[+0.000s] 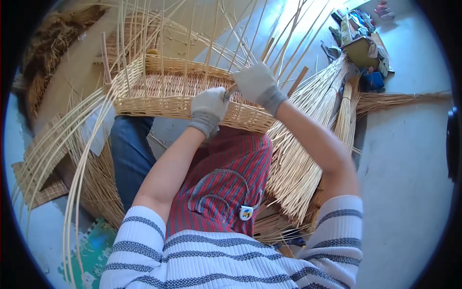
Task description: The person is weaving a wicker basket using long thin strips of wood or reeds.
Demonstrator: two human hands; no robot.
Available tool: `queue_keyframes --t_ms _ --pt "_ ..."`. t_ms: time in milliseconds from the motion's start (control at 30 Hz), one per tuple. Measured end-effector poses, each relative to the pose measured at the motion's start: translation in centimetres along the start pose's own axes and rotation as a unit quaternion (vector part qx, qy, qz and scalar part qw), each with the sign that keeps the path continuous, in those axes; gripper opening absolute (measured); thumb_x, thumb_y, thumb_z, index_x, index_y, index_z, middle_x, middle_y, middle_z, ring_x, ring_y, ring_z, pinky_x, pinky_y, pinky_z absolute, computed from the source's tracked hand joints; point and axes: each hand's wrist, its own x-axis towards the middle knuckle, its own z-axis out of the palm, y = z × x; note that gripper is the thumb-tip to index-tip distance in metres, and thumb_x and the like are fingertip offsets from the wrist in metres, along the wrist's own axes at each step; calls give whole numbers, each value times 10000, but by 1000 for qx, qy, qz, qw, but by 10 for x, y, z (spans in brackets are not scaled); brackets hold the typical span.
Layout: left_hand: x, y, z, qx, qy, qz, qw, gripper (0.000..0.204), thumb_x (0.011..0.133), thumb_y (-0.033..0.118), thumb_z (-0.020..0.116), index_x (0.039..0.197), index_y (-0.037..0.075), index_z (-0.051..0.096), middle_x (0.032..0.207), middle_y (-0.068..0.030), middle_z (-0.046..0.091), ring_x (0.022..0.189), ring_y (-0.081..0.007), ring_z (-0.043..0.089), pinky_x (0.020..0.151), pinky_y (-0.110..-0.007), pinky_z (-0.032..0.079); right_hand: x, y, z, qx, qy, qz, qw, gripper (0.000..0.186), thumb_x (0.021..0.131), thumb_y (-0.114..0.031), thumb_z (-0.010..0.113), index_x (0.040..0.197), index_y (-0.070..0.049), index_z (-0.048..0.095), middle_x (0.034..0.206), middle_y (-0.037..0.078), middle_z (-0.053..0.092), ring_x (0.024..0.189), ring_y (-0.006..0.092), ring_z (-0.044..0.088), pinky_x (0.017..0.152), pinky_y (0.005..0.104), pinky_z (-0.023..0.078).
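2 gloved hands meet at the basket [163, 103] rim: left hand [208, 107] clenched on it, right hand [257, 84] above-right, clasping a thin tool [231, 91].

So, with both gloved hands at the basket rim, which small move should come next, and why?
Probably bend the stake pinched in the right hand down along the rim of the basket. The left hand already braces the near wall, and many stakes stand loose above the rim, unwoven.
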Motion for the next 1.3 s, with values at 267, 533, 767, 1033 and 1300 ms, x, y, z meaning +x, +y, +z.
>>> queue_keyframes --t_ms 267,533,767,1033,1300 --pt "-2 1 -9 0 -13 8 1000 392 945 448 530 821 90 632 825 -150 672 780 -366 652 671 -484 504 -49 11 7 -81 165 174 967 445 847 -539 608 1204 -274 640 614 19 605 589 209 636 522 393 456" --pt "-42 17 -6 -309 64 52 947 361 961 192 591 1311 114 545 1157 -158 672 974 -329 680 785 -405 547 -65 -50 5 127 498 194 836 296 830 -125 710 1124 -135 672 847 94 670 786 250 660 791 359 514" --pt "7 25 31 -162 -232 -44 958 624 1004 349 516 1536 336 191 956 -240 672 820 -407 670 752 -525 498 -146 -46 88 635 481 444 410 158 972 -104 607 1109 -56 542 911 45 649 803 90 604 633 223 477" --pt "15 45 47 -111 -197 -58 972 331 1017 436 406 1269 225 448 993 -202 675 895 -450 644 778 -561 467 -8 62 67 258 390 328 821 751 873 66 529 1548 -169 297 1465 128 452 971 161 602 890 281 491" --pt "24 31 39 -97 -225 -49 968 305 965 391 543 1185 181 539 1038 -196 681 1000 -392 649 873 -490 487 -173 -41 97 500 301 529 616 180 950 -24 573 1109 -51 653 1007 111 702 723 134 663 625 283 552"
